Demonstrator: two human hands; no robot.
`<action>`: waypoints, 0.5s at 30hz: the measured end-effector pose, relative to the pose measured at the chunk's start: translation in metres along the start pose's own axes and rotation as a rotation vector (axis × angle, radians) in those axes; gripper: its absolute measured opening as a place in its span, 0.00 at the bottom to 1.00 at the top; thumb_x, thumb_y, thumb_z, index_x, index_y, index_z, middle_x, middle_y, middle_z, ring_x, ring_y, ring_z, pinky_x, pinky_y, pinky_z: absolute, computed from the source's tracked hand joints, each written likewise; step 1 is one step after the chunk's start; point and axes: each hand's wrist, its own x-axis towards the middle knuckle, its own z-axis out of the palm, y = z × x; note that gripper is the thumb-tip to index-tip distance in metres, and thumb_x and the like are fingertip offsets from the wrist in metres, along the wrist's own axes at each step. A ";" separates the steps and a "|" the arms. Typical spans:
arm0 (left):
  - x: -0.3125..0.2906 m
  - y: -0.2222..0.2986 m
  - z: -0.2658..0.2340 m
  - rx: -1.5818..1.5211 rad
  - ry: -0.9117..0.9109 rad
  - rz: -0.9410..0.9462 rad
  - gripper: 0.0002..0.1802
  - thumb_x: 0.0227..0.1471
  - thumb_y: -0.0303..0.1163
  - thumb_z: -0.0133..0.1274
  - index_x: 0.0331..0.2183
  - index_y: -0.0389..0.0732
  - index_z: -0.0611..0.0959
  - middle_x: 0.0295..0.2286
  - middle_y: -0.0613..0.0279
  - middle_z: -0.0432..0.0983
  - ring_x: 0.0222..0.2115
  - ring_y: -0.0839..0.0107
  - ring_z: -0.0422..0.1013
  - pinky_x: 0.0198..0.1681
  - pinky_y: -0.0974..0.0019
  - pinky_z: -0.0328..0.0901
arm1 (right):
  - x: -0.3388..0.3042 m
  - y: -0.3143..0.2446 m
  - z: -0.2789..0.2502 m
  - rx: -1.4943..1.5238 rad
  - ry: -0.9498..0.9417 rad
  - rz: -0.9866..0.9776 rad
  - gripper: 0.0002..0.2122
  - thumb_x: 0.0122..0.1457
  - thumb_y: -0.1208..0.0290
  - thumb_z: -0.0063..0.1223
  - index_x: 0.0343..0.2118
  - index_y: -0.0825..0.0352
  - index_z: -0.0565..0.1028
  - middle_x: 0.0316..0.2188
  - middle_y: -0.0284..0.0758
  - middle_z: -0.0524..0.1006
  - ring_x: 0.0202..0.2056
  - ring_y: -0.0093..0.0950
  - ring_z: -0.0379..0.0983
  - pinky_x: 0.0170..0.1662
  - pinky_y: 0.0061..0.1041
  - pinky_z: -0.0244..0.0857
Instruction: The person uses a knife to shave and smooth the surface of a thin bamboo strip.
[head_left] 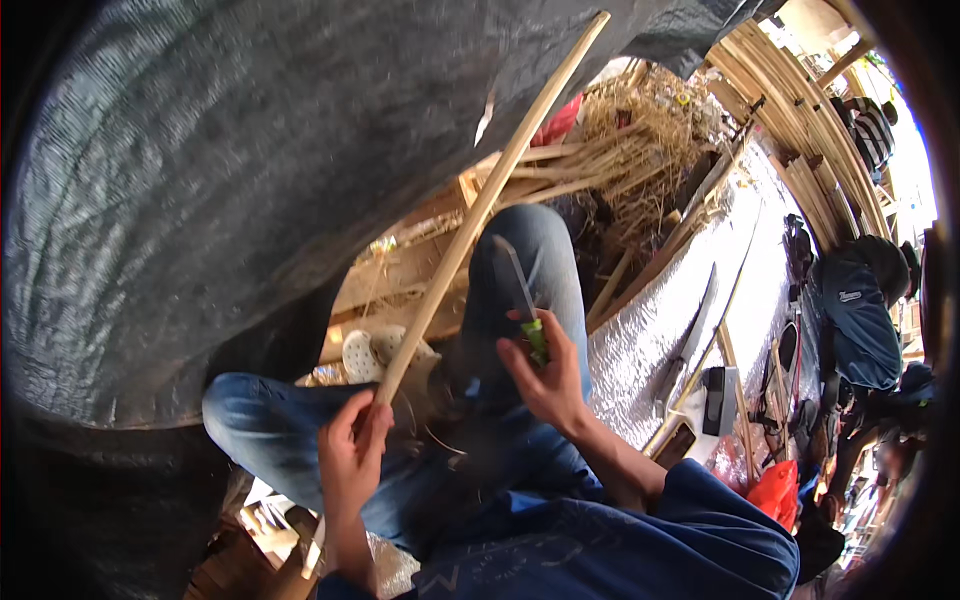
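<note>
My left hand (pixel 352 452) grips the near end of a long pale bamboo strip (pixel 490 200) that slants up and away to the upper right. My right hand (pixel 545 375) holds a knife (pixel 522 295) by its green handle, blade pointing up and away, just right of the strip and apart from it. Both hands hover over my legs in blue jeans (pixel 540 260), with one knee raised between them.
A dark tarp (pixel 200 180) fills the left and top. A pile of bamboo strips and shavings (pixel 620 150) lies ahead. A silver mat (pixel 680 300) on the right carries a long blade (pixel 690 345), with bags and a blue backpack (pixel 860 320) beyond.
</note>
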 end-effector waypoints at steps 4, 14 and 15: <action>0.008 0.007 0.004 -0.166 -0.003 0.062 0.11 0.54 0.28 0.51 0.37 0.31 0.76 0.22 0.64 0.73 0.18 0.83 0.63 0.20 0.79 0.58 | 0.048 -0.011 -0.021 0.137 0.195 -0.045 0.12 0.59 0.66 0.51 0.41 0.69 0.72 0.19 0.27 0.69 0.23 0.13 0.60 0.26 0.17 0.56; -0.005 0.009 0.015 -0.268 0.053 0.074 0.08 0.57 0.30 0.46 0.32 0.34 0.73 0.22 0.61 0.70 0.16 0.82 0.61 0.17 0.78 0.54 | 0.067 -0.052 -0.041 0.041 0.106 -0.632 0.11 0.61 0.67 0.45 0.34 0.71 0.73 0.17 0.32 0.66 0.19 0.22 0.62 0.23 0.24 0.56; -0.007 0.009 0.018 -0.266 0.048 0.088 0.08 0.57 0.30 0.46 0.32 0.34 0.73 0.22 0.61 0.70 0.16 0.82 0.61 0.17 0.78 0.54 | 0.061 -0.060 -0.042 -0.130 0.028 -0.695 0.09 0.58 0.69 0.47 0.33 0.71 0.72 0.18 0.39 0.67 0.19 0.32 0.66 0.25 0.29 0.60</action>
